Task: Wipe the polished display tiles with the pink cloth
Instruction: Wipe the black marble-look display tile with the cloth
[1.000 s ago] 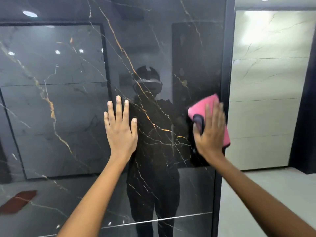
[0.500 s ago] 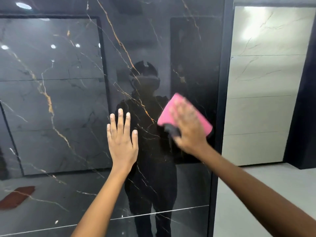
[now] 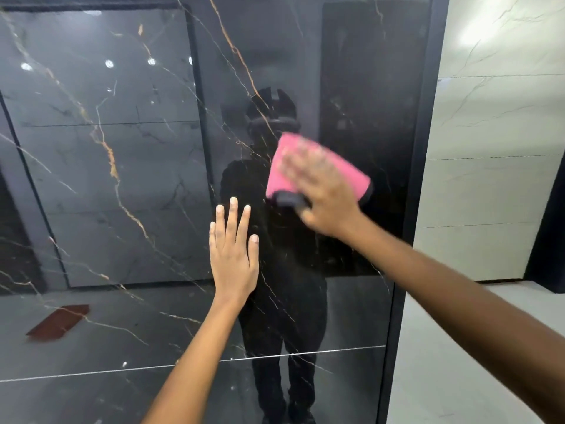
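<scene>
— Step in hand?

— Wiping, mid-stroke, by the look of it. Right hand (image 3: 324,194) spread flat, fingers straight, pressing the folded pink cloth with a dark edge (image 3: 345,171) against the glossy black marble-look display tile with gold veins (image 3: 128,185). Blurred, so probably moving.

— And the other?

— Left hand (image 3: 234,255) open too, palm flat on the same tile, fingers straight and pointing up, holding nothing. Just below and to the left of the right hand, apart from the cloth.

— Next move?

— Likely more passes across the stretch left of and above the bracing hand, with even pressure to avoid streaks. Likely also lifting that palm and wiping beneath it, since bare skin tends to mark a polish like this.

— And the pale cream veined tiles (image 3: 489,117), off to the right of the wiping hand?

— Not being touched now.
</scene>
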`<action>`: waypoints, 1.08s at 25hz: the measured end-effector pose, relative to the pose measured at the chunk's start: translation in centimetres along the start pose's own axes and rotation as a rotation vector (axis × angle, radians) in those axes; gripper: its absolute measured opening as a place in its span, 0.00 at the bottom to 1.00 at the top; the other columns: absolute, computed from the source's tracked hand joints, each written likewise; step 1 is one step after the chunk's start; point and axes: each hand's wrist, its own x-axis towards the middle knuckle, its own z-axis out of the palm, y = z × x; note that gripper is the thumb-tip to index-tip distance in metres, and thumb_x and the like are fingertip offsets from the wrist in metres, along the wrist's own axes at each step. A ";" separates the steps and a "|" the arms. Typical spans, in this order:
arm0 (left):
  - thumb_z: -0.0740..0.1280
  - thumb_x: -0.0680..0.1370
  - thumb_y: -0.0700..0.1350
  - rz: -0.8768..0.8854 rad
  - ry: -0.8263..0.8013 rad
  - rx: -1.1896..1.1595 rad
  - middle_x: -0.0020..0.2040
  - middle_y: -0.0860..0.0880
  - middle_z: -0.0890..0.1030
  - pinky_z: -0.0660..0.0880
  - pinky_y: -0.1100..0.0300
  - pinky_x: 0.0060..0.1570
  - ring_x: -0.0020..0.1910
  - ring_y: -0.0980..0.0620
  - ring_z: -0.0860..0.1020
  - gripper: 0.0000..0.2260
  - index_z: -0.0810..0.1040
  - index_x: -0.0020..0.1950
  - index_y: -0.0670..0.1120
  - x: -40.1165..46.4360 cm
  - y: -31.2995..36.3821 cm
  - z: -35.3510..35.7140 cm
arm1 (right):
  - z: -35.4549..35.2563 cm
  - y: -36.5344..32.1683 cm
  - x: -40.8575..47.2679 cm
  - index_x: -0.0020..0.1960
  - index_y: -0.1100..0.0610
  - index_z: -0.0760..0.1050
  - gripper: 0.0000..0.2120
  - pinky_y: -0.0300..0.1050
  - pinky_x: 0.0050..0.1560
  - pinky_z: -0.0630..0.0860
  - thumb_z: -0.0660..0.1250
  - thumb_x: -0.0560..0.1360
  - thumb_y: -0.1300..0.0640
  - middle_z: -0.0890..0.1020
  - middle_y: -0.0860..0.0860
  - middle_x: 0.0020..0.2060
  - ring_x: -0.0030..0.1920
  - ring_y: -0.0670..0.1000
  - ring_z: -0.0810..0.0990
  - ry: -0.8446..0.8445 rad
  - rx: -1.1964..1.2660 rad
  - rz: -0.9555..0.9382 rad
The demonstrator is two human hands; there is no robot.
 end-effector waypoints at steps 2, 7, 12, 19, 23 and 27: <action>0.52 0.83 0.49 -0.093 0.007 -0.007 0.80 0.50 0.51 0.40 0.54 0.76 0.79 0.50 0.43 0.22 0.60 0.78 0.48 -1.4 -0.7 -0.1 | 1.8 -3.8 -7.5 0.71 0.59 0.69 0.31 0.52 0.77 0.48 0.71 0.70 0.55 0.69 0.56 0.72 0.76 0.55 0.55 -0.309 -0.013 -0.372; 0.51 0.83 0.49 -0.059 -0.045 0.086 0.80 0.51 0.49 0.42 0.51 0.75 0.79 0.51 0.42 0.23 0.55 0.79 0.50 -3.9 -3.1 -0.9 | -0.5 0.3 -7.8 0.72 0.57 0.67 0.35 0.53 0.75 0.55 0.75 0.67 0.57 0.70 0.56 0.70 0.74 0.55 0.61 -0.385 -0.078 -0.501; 0.50 0.83 0.48 -0.043 -0.054 -0.019 0.80 0.53 0.48 0.39 0.54 0.76 0.79 0.49 0.44 0.22 0.56 0.78 0.50 -4.3 -3.5 -0.8 | 0.6 -0.4 0.1 0.65 0.61 0.76 0.25 0.57 0.70 0.64 0.74 0.69 0.60 0.75 0.60 0.65 0.68 0.62 0.69 0.126 -0.018 0.118; 0.49 0.84 0.48 -0.124 -0.087 -0.032 0.80 0.54 0.47 0.38 0.55 0.76 0.79 0.50 0.43 0.22 0.56 0.79 0.48 -5.4 -3.0 -0.7 | 2.2 -5.4 -15.5 0.69 0.58 0.72 0.29 0.48 0.77 0.41 0.70 0.69 0.58 0.72 0.54 0.70 0.73 0.52 0.65 -0.637 0.014 -0.806; 0.50 0.83 0.48 -0.142 -0.098 0.022 0.80 0.53 0.45 0.38 0.54 0.76 0.79 0.51 0.40 0.23 0.54 0.79 0.47 -7.2 -2.9 0.3 | -2.2 2.8 -5.2 0.66 0.60 0.76 0.20 0.54 0.73 0.61 0.67 0.77 0.53 0.75 0.57 0.66 0.69 0.57 0.69 -0.054 -0.020 -0.119; 0.51 0.83 0.48 -0.184 -0.080 0.039 0.80 0.50 0.46 0.36 0.54 0.75 0.78 0.52 0.38 0.24 0.55 0.79 0.45 -7.1 -2.2 0.9 | 0.2 -0.6 -11.3 0.71 0.57 0.69 0.28 0.55 0.75 0.54 0.70 0.73 0.54 0.69 0.54 0.71 0.74 0.56 0.62 -0.121 -0.050 -0.107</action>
